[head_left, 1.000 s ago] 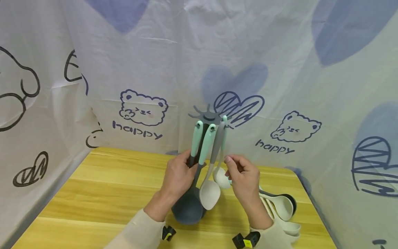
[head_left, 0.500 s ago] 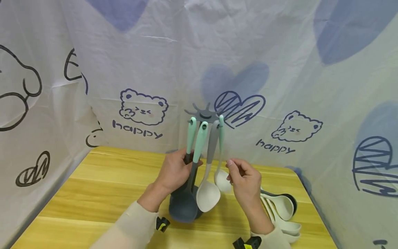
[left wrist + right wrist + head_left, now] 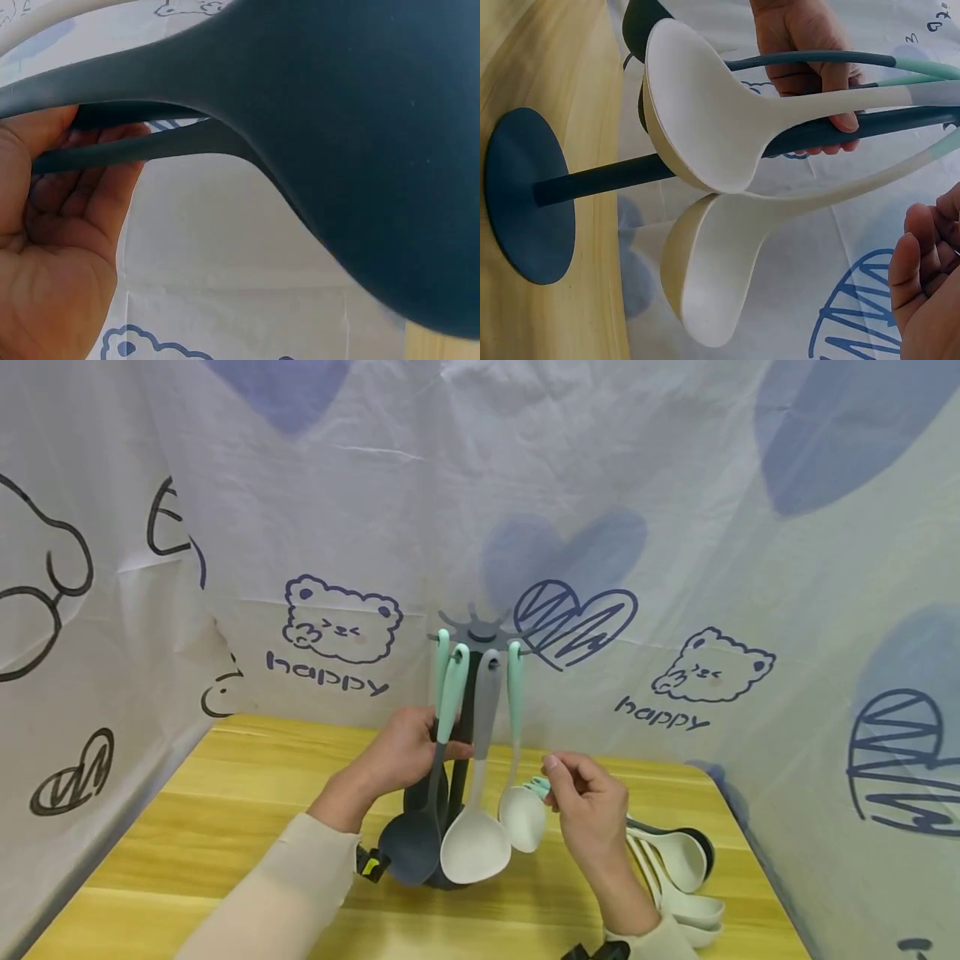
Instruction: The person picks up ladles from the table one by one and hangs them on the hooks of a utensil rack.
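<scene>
A dark utensil stand with a hooked top stands on the table. My left hand grips its pole, thumb across it in the right wrist view. From the hooks hang a dark ladle with a mint handle, a white ladle with a grey handle, and a smaller white ladle with a mint handle. Another dark utensil hangs behind, partly hidden. In the left wrist view the dark ladle covers much of the frame. My right hand, fingers loosely bent, holds nothing beside the smaller white ladle.
Several more ladles and spoons, white and dark, lie at the table's right side, partly behind the right forearm. Mint handle ends show near the right fingertips. A printed cloth hangs behind the wooden table.
My left hand and the stand have moved left, and the hanging utensils have shifted left and spread apart in view. The right hand has stayed nearly in place, now farther from the ladles.
</scene>
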The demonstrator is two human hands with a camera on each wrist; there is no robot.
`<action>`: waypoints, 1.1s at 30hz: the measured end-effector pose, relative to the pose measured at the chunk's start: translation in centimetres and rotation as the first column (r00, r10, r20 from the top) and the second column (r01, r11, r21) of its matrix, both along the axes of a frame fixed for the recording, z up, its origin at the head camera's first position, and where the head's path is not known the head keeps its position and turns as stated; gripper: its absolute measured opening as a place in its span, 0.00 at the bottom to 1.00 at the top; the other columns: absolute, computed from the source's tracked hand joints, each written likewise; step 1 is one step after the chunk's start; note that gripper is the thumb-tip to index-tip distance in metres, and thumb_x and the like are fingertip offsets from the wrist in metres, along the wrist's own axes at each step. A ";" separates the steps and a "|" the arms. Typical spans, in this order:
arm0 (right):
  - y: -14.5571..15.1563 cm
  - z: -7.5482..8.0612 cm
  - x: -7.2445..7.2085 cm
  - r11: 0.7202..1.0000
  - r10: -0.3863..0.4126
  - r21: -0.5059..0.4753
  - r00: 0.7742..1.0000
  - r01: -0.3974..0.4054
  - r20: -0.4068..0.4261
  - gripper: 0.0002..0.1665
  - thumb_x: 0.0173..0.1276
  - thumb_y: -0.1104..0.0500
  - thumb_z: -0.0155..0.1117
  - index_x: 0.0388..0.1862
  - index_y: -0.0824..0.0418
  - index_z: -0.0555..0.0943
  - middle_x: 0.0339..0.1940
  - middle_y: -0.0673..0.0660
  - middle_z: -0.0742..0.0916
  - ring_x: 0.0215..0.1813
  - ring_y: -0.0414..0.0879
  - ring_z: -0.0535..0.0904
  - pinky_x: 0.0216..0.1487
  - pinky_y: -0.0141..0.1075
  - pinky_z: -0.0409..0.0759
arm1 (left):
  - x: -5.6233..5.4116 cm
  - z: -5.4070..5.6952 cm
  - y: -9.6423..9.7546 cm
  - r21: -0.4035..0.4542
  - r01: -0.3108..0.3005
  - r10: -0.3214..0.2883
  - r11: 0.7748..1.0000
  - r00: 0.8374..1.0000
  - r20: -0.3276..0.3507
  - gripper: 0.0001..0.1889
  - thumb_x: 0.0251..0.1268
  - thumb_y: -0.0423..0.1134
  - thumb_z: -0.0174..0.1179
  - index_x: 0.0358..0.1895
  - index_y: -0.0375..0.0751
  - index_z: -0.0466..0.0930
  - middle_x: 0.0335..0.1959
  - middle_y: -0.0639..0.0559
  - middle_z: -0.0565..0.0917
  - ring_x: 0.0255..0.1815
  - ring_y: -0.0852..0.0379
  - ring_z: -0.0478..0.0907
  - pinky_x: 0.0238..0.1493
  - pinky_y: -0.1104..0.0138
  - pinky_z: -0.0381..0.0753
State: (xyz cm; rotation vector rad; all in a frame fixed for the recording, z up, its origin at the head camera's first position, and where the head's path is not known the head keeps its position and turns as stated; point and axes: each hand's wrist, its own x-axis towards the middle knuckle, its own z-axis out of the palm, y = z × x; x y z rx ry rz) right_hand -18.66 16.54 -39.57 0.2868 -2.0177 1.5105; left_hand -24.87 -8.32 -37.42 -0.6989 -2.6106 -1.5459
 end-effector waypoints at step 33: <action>-0.9 -0.8 0.1 0.997 0.070 -0.017 0.997 -0.069 0.025 0.06 0.75 0.65 0.69 0.39 0.66 0.90 0.24 0.46 0.85 0.21 0.38 0.79 0.23 0.28 0.79 | 9.8 0.1 2.7 0.248 -0.328 0.323 0.912 0.945 0.061 0.27 0.71 0.37 0.62 0.72 0.48 0.72 0.67 0.51 0.81 0.68 0.52 0.80 0.70 0.55 0.79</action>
